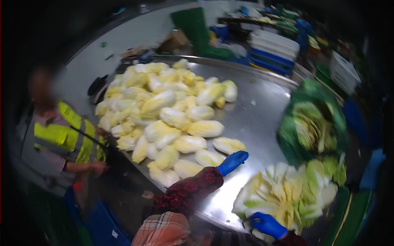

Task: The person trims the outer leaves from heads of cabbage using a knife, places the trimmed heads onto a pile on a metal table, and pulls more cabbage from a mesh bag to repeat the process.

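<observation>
My left hand [232, 163], in a blue glove, reaches over the metal table with its fingers stretched out. It is close to a peeled Chinese cabbage [229, 145] at the near edge of a big heap of cabbages [164, 102]. My right hand [269, 226], also gloved in blue, is low at the edge of a pile of loose cabbage leaves [287, 192]. Its fingers are curled, and a small dark thing shows at them, too blurred to name. Red and black patterned sleeves cover both arms.
A green sack [289, 137] with leafy cabbage inside lies on the metal table [258, 106] at the right. A person in a yellow vest [67, 131] stands at the left. Stacked crates [273, 49] stand behind the table. A blue bin [106, 225] is at lower left.
</observation>
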The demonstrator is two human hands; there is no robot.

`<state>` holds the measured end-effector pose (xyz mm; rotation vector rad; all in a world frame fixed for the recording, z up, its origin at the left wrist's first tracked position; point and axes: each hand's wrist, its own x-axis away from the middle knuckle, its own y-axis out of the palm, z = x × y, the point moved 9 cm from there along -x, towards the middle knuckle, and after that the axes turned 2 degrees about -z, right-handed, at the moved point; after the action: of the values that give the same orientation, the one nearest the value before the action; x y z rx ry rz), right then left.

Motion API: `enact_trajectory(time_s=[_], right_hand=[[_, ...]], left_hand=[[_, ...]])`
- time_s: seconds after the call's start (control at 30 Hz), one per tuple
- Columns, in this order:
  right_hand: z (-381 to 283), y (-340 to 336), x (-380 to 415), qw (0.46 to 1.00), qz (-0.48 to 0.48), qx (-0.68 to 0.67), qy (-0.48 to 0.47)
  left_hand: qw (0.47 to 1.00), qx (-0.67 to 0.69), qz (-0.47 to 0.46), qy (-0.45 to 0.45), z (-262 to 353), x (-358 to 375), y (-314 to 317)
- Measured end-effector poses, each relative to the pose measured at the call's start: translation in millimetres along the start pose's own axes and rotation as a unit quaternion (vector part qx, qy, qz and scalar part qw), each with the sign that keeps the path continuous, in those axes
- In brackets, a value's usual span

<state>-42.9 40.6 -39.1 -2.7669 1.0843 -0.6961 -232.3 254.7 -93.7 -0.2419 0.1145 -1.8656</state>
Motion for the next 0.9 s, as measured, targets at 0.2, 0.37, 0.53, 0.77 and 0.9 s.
enact_trajectory(time_s=[0.2,0.37,0.53,0.77,0.9], right_hand=[[58.4,109.2,-24.7,0.893,-0.035,0.285,-0.347],[134.7,41.4,12.2,0.982,0.124,0.144,-0.022],[180.1,-43.1,90.0,0.965,0.197,0.159,0.063],[285.9,-188.1,224.9,0.932,0.242,0.198,0.181],[334.4,-239.9,278.0,0.913,0.291,0.249,0.142]], left_hand=[[0.925,-0.373,-0.070,-0.011,-2.7,23.5,156.8],[0.918,-0.374,-0.134,-0.007,31.3,44.1,270.6],[0.926,-0.340,-0.153,0.059,41.9,10.6,406.7],[0.933,-0.137,-0.282,0.175,102.0,-33.8,608.1],[0.892,-0.145,-0.421,0.077,166.9,-41.3,591.9]])
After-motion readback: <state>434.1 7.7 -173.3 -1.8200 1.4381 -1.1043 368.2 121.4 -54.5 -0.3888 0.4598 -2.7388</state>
